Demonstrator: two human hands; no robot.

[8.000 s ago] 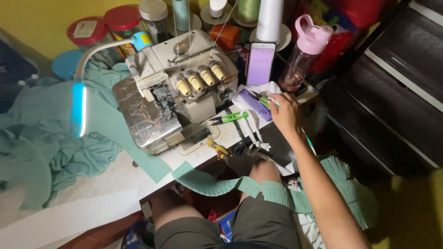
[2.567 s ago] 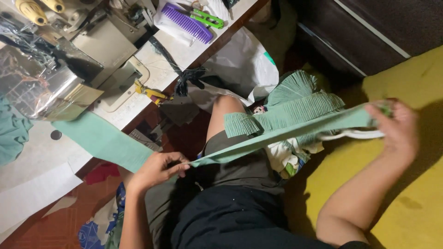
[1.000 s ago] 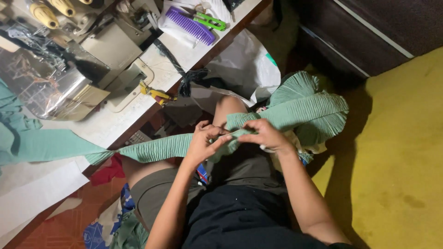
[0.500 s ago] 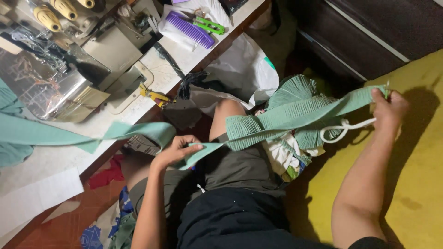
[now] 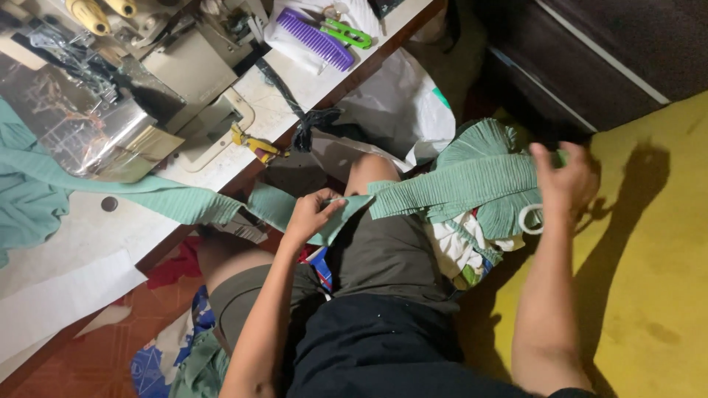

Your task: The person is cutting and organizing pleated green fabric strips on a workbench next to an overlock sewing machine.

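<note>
Seen from the head camera, looking down past the person's lap, the left hand pinches a long green ribbed fabric strip between thumb and fingers, just above the left knee. The right hand is closed around the same strip farther along, out to the side over the yellow floor, so that the strip runs between the two hands across the thigh. Just beyond and under the right hand a bundle of the same green fabric lies gathered in pleats, and a white loop of cord hangs at the right fingers, touching them. Beneath the stretched strip, between the hands, is a heap of mixed cloth scraps. From the left hand the strip goes on away from the right hand, up over the edge of the white table and under the sewing machine, which stands well beyond the left hand. Farther up the table from the left hand lie small yellow snips, and past them a purple comb beside green clippers. A white plastic bag sits on the floor beyond both hands, below the table edge.
</note>
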